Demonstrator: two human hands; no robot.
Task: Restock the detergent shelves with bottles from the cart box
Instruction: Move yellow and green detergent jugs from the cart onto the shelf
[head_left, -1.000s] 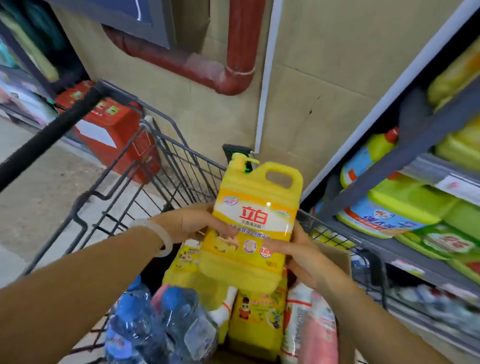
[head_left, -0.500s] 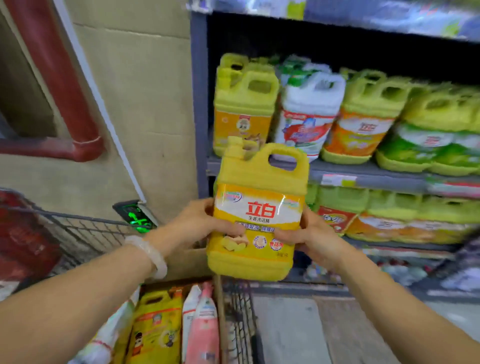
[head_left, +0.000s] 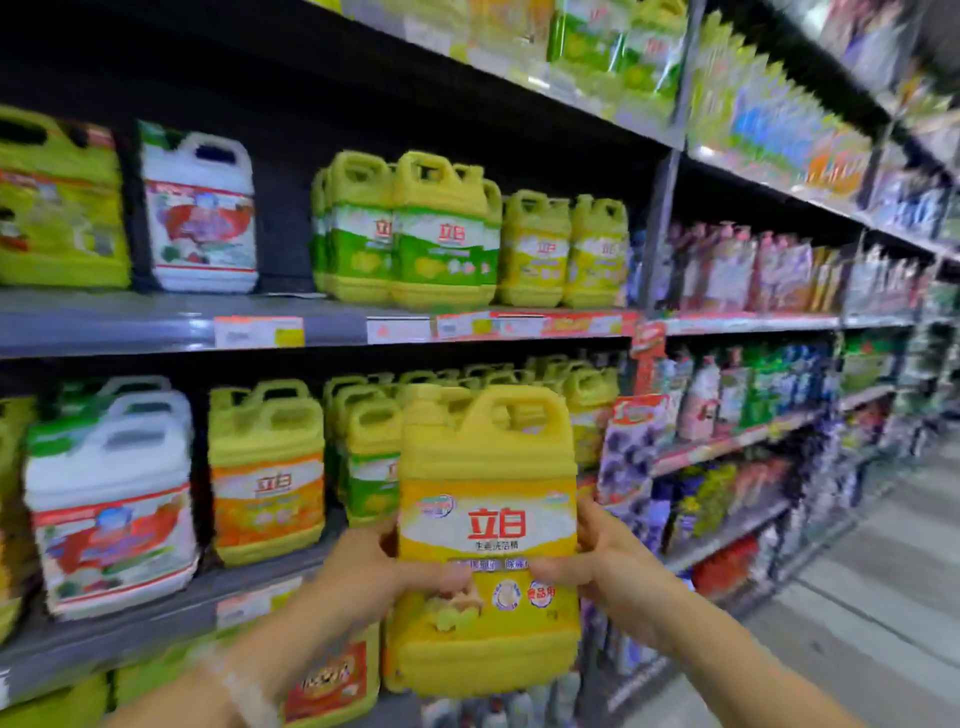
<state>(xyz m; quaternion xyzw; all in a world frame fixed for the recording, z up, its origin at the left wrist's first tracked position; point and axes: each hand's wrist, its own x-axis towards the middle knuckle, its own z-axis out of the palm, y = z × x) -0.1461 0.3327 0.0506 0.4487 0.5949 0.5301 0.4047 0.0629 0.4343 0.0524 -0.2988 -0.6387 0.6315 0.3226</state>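
the left hand (head_left: 363, 571) and right hand (head_left: 608, 566) grip the sides of a yellow plastic detergent jug with a moulded handle (head_left: 488, 540), upright in front of the grey metal shelf (head_left: 156, 618) of similar jugs.

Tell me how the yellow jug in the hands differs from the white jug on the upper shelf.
The held yellow jug has a yellow body and a yellow-and-white label with red characters; the white jug has a white body and a red-bordered label. The yellow jug is up off the shelves, gripped by the left hand and right hand; the white jug stands on the upper shelf, untouched. Both are upright with a moulded top handle.
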